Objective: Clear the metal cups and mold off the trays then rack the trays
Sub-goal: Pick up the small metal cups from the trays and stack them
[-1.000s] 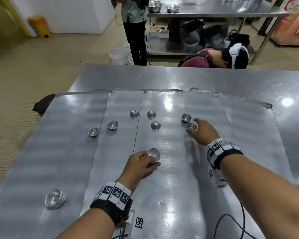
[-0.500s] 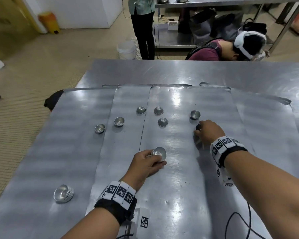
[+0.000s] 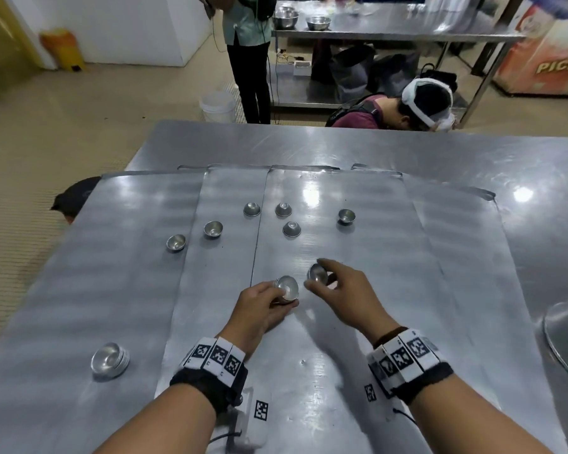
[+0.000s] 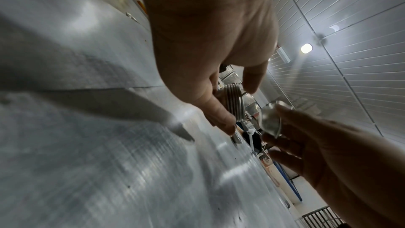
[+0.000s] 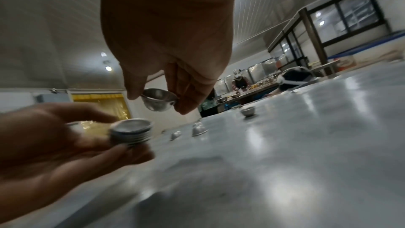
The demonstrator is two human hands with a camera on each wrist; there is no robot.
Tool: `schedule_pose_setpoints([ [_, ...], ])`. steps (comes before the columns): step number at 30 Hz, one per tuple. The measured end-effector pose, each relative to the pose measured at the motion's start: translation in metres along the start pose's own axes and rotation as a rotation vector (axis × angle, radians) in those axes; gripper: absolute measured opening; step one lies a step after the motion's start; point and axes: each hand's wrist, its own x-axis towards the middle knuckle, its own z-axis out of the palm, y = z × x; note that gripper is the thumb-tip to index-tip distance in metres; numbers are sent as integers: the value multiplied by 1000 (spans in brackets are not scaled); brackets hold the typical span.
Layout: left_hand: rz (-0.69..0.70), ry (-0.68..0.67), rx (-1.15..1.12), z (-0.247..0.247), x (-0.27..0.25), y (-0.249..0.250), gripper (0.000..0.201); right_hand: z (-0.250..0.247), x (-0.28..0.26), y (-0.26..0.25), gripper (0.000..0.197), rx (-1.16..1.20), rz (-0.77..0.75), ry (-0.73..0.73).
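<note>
- The steel table (image 3: 341, 149) fills your view, with a person in a maroon top (image 3: 357, 117) bent low at its far edge and another person standing (image 3: 249, 54) beyond it.
- The trays (image 3: 325, 198) lie flat side by side across the table, their edges overlapping; the exact count is hard to tell.
- A large metal bowl (image 3: 567, 335) shows only in part at the right edge of the table.
- Your left hand (image 3: 259, 306) is curled around a nested stack of cups (image 3: 287, 288), thumb on one side and fingers on the other; the left wrist view shows the ribbed rims of the stack (image 4: 235, 103), and the right wrist view shows it lifted off the tray (image 5: 132, 132).
- Your right hand (image 3: 341, 293) pinches 1 single cup (image 3: 318, 273) between thumb and fingertips, tilted on its side and just beside the stack, not touching it; the right wrist view shows it held above the tray (image 5: 158, 100).
- A second stack of cups (image 3: 110, 360) lies tipped on its side on the leftmost tray, well apart from both hands.
- 6 loose cups sit on the trays beyond your hands: 2 upright at the left (image 3: 176, 242) (image 3: 213, 229), 3 that look inverted near the middle (image 3: 251, 209) (image 3: 283, 209) (image 3: 291, 228), and 1 upright to the right (image 3: 346, 216).
</note>
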Motion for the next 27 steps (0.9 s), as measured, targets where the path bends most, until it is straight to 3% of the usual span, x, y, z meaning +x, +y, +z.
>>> schedule_pose_setpoints([
  [6,-26,-11,-177,1,-9,5,26,34,-18,-20,59,40,-63,-71],
  [11,-14,-24,-154,-3,-13,4,22,41,-18,-24,55,1,-82,-55],
  [17,9,17,-197,-9,-1,4,21,39,-14,-13,83,22,-64,-110],
  [22,-2,60,-170,-10,12,6,21,22,21,7,46,-104,5,-75],
  [27,-16,95,-136,-15,20,8,18,14,87,29,42,-279,126,-149],
])
